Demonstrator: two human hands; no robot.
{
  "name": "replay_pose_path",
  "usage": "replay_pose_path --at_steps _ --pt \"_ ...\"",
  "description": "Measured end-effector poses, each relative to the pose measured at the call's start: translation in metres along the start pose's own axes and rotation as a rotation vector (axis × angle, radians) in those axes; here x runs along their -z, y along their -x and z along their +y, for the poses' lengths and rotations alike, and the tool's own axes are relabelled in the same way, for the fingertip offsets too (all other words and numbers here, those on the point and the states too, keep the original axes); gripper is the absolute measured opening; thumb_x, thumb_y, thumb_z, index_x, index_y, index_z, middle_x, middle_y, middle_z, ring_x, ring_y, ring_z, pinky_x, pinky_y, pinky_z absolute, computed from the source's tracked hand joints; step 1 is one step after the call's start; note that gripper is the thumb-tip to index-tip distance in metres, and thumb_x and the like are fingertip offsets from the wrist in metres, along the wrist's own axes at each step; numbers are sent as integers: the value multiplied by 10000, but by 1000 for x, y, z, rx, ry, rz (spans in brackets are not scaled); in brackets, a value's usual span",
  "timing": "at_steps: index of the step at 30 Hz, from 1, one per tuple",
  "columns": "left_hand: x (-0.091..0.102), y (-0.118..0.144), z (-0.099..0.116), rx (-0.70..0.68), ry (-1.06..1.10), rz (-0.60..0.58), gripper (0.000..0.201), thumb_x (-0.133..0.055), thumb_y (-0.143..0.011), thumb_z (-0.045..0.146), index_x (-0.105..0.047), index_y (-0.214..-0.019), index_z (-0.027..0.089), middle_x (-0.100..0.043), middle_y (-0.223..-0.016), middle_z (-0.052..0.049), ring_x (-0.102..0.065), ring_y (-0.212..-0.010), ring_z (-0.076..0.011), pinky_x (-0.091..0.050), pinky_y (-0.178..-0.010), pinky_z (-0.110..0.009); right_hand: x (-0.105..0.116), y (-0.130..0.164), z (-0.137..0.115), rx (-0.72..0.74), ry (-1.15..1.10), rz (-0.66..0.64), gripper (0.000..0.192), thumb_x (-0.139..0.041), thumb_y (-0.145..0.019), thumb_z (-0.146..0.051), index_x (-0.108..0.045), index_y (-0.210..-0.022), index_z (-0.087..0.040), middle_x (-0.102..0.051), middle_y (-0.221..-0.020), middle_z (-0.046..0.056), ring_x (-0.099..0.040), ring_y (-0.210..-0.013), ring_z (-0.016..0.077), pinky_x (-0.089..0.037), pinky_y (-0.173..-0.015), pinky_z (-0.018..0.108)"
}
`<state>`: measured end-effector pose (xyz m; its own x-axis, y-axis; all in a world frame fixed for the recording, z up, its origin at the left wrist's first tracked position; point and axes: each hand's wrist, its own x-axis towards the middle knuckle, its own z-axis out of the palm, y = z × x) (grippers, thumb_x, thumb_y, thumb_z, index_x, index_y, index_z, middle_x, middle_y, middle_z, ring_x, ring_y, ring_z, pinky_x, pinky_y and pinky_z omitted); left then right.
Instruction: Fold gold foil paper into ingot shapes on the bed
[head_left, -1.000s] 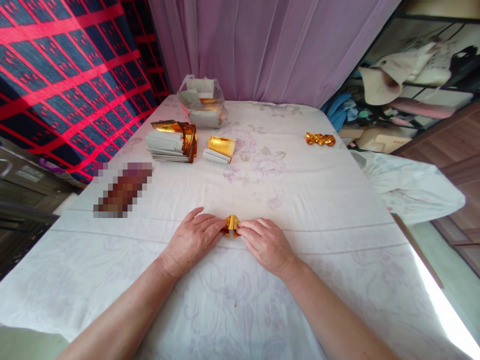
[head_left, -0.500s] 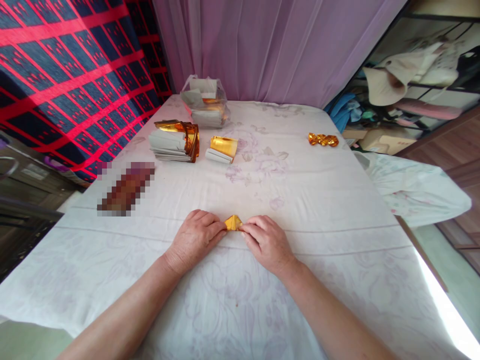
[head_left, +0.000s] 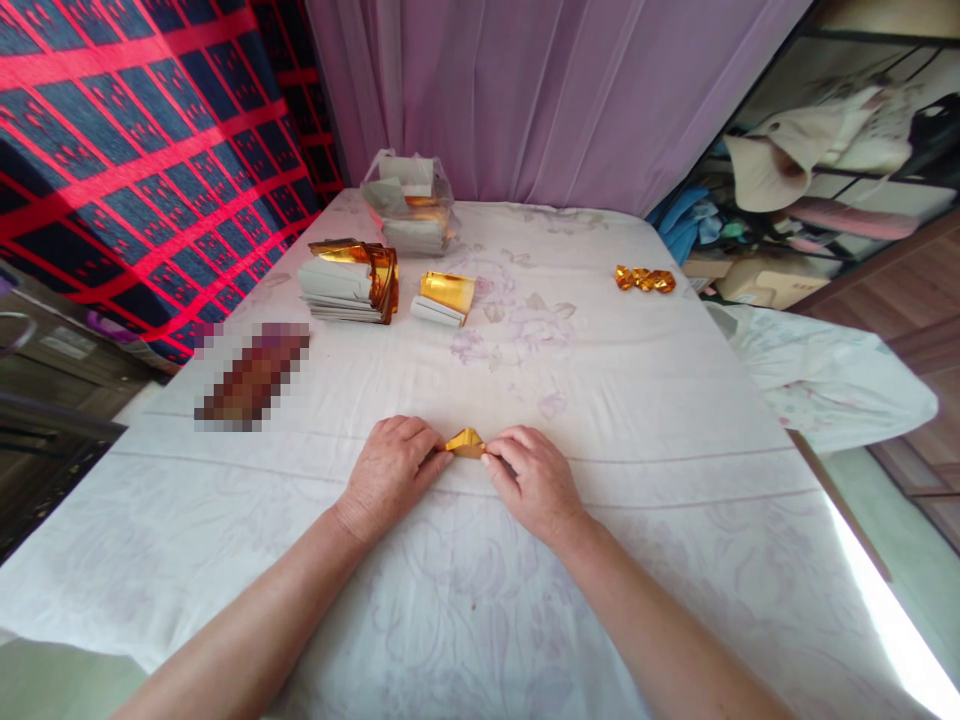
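Observation:
A small piece of folded gold foil paper (head_left: 466, 443) lies low over the cloth between my two hands, its top coming to a blunt peak. My left hand (head_left: 397, 460) pinches its left end between thumb and fingers. At the right end, the thumb and fingertips of my right hand (head_left: 536, 475) are closed on it too. Both ends of the paper are hidden under the fingertips. Farther off lie a few gold foil sheets (head_left: 448, 292) with pale backs, and left of them a thick stack of the same sheets (head_left: 349, 285).
A clear plastic bag (head_left: 411, 205) of more sheets stands at the back. Several crumpled-looking gold pieces (head_left: 643, 279) sit in a row at the far right. A blurred-out dark item (head_left: 255, 380) lies at left. The flowered cloth (head_left: 637, 400) covers the surface; shelves (head_left: 825, 170) stand right.
The gold paper has tipped: a flap along its lower edge now faces me, and its peak looks lower. Both hands keep their pinch and have shifted only slightly.

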<state>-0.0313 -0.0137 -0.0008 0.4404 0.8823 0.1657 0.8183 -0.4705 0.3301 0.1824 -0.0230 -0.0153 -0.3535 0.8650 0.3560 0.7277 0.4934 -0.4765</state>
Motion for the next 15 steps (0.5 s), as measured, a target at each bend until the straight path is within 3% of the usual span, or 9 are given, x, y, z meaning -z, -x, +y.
replay_pose_path --at_steps 8,15 --pt "0 -1 2 66 -18 -2 225 -536 -922 361 -658 -839 192 -638 -862 -49 -577 -827 -224 -437 -773 -391 -2 -1 -1 -56 40 3 160 -513 -907 -235 -629 -801 -201 -628 -814 45 -580 -807 189 -431 -756 311" --pt "-5 -1 0 100 10 80 170 -586 -891 331 -649 -807 197 -601 -1183 -77 -545 -1087 -265 -423 -904 -432 -3 -3 -4 -93 107 7 169 -541 -903 -254 -600 -752 -205 -618 -789 31 -565 -773 179 -394 -718 294"
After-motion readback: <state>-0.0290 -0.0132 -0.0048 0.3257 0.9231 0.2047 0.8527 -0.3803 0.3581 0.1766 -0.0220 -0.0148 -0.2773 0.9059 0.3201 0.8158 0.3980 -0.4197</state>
